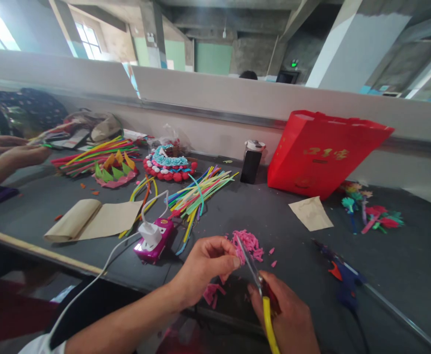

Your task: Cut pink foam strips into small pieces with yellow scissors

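My left hand is closed, thumb and fingertips pinched at a pink piece that is mostly hidden by the fingers. My right hand grips a pair of scissors, its blades pointing up and left beside my left fingertips. A yellow tube-like length runs down across my right hand; whether it belongs to the scissors I cannot tell. Behind the blades is a pile of pink cut pieces on the dark table. More pink pieces lie below my left hand near the table edge.
A purple power strip with a white plug and cable stands left. Beyond are colored pipe cleaners, a black bottle and a red bag. A glue gun lies right. Another person's hands work at far left.
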Motion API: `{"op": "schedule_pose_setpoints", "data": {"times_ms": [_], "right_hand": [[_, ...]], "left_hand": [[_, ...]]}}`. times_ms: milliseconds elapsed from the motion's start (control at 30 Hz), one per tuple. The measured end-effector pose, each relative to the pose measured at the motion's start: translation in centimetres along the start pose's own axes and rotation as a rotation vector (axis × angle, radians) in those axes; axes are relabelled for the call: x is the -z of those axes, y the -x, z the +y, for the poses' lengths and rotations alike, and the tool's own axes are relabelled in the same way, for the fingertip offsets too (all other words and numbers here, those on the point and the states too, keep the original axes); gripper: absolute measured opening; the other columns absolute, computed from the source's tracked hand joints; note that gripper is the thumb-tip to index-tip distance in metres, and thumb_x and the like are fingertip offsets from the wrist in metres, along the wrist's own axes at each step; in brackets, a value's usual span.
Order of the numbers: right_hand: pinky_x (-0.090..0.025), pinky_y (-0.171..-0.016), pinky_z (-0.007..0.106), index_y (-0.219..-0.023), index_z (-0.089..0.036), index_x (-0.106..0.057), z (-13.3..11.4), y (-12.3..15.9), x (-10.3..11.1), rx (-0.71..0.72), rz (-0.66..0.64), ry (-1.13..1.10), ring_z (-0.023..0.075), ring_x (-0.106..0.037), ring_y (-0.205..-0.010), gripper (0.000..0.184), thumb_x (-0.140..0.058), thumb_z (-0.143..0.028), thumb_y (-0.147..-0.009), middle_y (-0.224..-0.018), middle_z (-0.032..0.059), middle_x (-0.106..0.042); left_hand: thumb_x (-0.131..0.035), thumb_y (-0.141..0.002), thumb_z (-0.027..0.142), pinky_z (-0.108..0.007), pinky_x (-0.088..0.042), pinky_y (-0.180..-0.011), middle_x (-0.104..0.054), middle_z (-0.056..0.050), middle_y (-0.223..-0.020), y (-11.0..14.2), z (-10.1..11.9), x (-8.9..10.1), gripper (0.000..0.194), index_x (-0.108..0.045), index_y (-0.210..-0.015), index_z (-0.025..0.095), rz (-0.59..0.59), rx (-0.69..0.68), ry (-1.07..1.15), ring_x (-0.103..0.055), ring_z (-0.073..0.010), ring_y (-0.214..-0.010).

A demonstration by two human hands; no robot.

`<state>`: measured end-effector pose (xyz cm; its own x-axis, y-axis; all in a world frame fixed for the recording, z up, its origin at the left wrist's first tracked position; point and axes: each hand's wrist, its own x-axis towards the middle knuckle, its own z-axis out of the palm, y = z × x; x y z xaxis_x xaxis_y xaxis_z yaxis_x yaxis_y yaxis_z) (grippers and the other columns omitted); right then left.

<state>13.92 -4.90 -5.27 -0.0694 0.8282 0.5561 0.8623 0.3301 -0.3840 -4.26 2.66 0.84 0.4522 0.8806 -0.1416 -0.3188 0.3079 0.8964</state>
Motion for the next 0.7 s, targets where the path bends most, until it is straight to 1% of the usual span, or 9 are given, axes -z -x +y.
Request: {"op": "schedule_pose_setpoints", "data": {"times_ms": [100,167,400,600,700], "right_hand": [[-0.054,-0.056,0.021,-0.097,-0.019,-0.063,0.28,-0.1,-0.1,-0.026,0.092,0.011,0.0143,-0.068,-0.059,0.025,-0.054,-0.04,-0.089,-0.073,0.0017,-0.071],[-0.055,-0.058,0.021,-0.099,-0.019,-0.062,0.37,-0.11,-0.08,-0.017,0.117,0.009,0.0148,-0.069,-0.061,0.026,-0.056,-0.041,-0.088,-0.075,0.0027,-0.071],[-0.055,-0.058,0.024,-0.101,-0.022,-0.06,0.35,0.09,0.13,0.025,-0.033,-0.02,0.0155,-0.067,-0.066,0.019,-0.056,-0.036,-0.088,-0.079,0.0026,-0.069],[-0.053,-0.059,0.025,-0.101,-0.02,-0.059,0.5,-0.05,0.17,0.09,-0.009,0.034,0.0151,-0.064,-0.062,0.018,-0.054,-0.032,-0.09,-0.073,0.0012,-0.066],[-0.053,-0.06,0.024,-0.103,-0.02,-0.059,0.49,0.09,0.21,0.09,-0.023,0.039,0.0152,-0.066,-0.065,0.018,-0.053,-0.031,-0.091,-0.075,0.0016,-0.067]], "left_hand": [[-0.078,-0.065,0.026,-0.019,-0.033,-0.047,-0.054,0.003,-0.053,-0.06,0.33,0.07,0.02,-0.064,-0.07,0.013,-0.01,-0.02,0.048,-0.043,-0.0052,-0.045],[-0.078,-0.066,0.026,-0.019,-0.033,-0.048,-0.054,0.003,-0.053,-0.08,0.6,0.11,0.02,-0.064,-0.07,0.013,-0.019,-0.028,0.06,-0.043,-0.0054,-0.046],[-0.079,-0.066,0.027,-0.018,-0.035,-0.048,-0.056,0.003,-0.056,-0.24,1.09,0.38,0.02,-0.064,-0.072,0.013,-0.028,-0.011,0.03,-0.045,-0.0051,-0.047],[-0.08,-0.065,0.03,-0.018,-0.035,-0.047,-0.055,0.003,-0.056,-0.38,0.99,0.64,0.024,-0.066,-0.073,0.012,-0.028,0.005,-0.012,-0.044,-0.0048,-0.047],[-0.079,-0.066,0.029,-0.017,-0.035,-0.047,-0.055,0.003,-0.056,-0.36,0.93,0.61,0.022,-0.065,-0.072,0.012,-0.032,-0.007,-0.02,-0.043,-0.0044,-0.047]]}}
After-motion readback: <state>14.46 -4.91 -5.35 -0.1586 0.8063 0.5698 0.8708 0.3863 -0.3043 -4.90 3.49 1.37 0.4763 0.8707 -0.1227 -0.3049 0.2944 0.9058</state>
